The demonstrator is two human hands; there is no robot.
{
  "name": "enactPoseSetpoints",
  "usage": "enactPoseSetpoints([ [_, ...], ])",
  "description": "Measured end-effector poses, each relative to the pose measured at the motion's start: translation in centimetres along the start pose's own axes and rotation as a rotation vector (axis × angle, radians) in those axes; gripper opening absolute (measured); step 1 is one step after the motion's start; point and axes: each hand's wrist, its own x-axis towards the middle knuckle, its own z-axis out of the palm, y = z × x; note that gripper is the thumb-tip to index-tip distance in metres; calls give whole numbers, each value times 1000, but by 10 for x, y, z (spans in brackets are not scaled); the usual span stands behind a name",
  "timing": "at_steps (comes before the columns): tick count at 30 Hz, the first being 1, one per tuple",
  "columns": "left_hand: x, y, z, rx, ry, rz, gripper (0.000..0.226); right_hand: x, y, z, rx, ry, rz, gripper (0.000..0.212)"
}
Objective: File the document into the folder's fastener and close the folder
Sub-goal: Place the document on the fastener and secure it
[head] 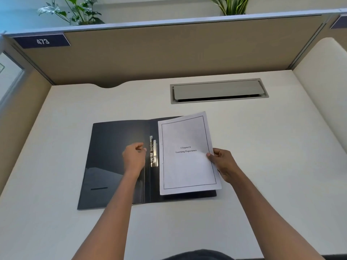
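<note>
A dark folder lies open and flat on the white desk. Its metal fastener stands along the spine, its lever raised. A white document titled "Chapter 6 Learning Experience" lies on the folder's right half, slightly tilted, its left edge just right of the fastener. My right hand pinches the document's right edge, thumb on top. My left hand hovers over the left flap with fingers curled, fingertips close to the fastener; whether they touch it is unclear.
A grey cable hatch is set into the desk behind the folder. Beige partition walls enclose the desk at the back and both sides, with a "473" label at the top left. Plants stand beyond the partition.
</note>
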Motion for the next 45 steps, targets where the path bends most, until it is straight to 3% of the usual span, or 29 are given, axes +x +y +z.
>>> enactPoseSetpoints([
  [7, 19, -18, -3, 147, -160, 39, 33, 12, -1, 13, -59, 28, 6, 13],
  [22, 23, -27, 0, 135, -210, 69, 41, 21, 1, 34, -95, 61, 55, 10],
  [33, 23, -33, 9, 198, -257, 119, 42, 14, 0, 37, -96, 46, 80, 19],
  [38, 24, -37, 12, 218, -249, 153, 35, 17, -3, 37, -260, 50, 56, 25],
  [42, 29, -35, 11, 233, -215, 141, 36, 18, -6, 43, -438, 126, -8, 50],
  [45, 44, -20, 10, 256, -132, 163, 33, 17, -5, 50, -563, 270, -79, 35],
])
